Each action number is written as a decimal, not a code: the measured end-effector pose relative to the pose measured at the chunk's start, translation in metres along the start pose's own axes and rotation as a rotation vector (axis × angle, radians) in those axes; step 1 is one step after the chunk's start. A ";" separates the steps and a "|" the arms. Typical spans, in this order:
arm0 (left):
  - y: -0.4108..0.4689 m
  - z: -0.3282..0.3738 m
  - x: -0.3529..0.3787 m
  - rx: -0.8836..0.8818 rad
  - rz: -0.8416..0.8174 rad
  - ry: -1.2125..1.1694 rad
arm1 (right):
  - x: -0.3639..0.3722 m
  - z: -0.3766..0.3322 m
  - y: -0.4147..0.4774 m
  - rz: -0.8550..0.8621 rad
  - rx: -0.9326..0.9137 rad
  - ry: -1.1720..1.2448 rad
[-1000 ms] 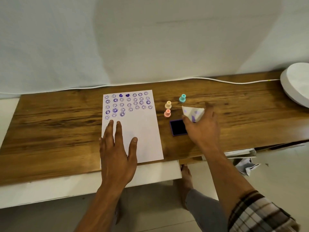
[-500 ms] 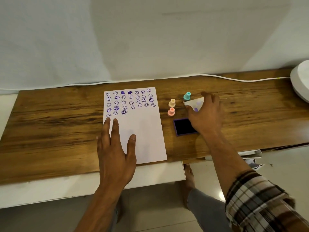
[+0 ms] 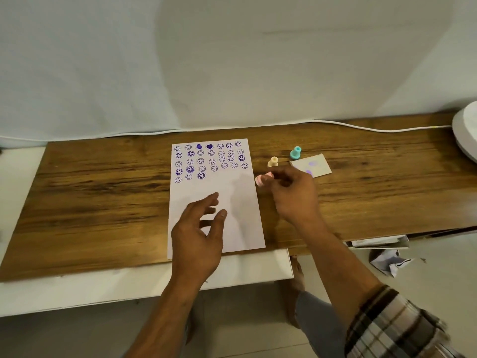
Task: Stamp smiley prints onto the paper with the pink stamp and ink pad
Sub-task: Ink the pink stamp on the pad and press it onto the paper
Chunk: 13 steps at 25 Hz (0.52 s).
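A white sheet of paper [image 3: 232, 218] lies on the wooden board [image 3: 103, 197], with several purple smiley prints and two hearts in rows across its top. My left hand [image 3: 200, 233] hovers over the paper's lower half, fingers spread and lifted. My right hand [image 3: 291, 192] is just right of the paper, fingers closed on the pink stamp [image 3: 261, 179], which is tilted sideways. The ink pad is hidden under my right hand. Its white lid [image 3: 313, 165], stained purple, lies flat behind my hand.
A yellow stamp [image 3: 272, 161] and a teal stamp [image 3: 295, 153] stand upright behind my right hand. A white cable [image 3: 374, 128] runs along the board's back edge to a white round object [image 3: 466, 130] at far right. Crumpled paper [image 3: 387, 260] lies on the floor.
My right hand has set the stained lid down on the board and taken hold of the pink stamp. My left hand has lifted off the paper, fingers raised.
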<state>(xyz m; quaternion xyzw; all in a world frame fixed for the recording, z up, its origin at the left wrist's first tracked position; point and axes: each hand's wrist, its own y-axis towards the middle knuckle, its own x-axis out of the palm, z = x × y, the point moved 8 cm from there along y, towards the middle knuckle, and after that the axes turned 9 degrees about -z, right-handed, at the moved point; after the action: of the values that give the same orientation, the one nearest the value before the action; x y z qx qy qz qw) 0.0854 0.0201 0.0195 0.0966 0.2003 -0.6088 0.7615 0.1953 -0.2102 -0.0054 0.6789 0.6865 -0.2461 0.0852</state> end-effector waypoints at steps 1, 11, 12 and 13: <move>0.001 -0.001 0.004 -0.034 -0.057 -0.064 | 0.003 0.000 -0.014 -0.042 0.037 0.178; -0.005 0.002 0.022 -0.097 -0.226 -0.197 | 0.031 -0.003 -0.084 -0.184 0.064 0.522; -0.004 0.000 0.021 -0.102 -0.210 -0.215 | 0.034 -0.003 -0.083 -0.207 0.057 0.510; -0.002 -0.001 0.021 -0.105 -0.202 -0.223 | 0.036 -0.004 -0.083 -0.225 0.051 0.502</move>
<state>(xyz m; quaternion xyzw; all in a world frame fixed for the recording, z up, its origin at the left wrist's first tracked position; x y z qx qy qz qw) 0.0866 0.0016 0.0101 -0.0323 0.1547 -0.6781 0.7178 0.1135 -0.1727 0.0000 0.6399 0.7509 -0.0951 -0.1325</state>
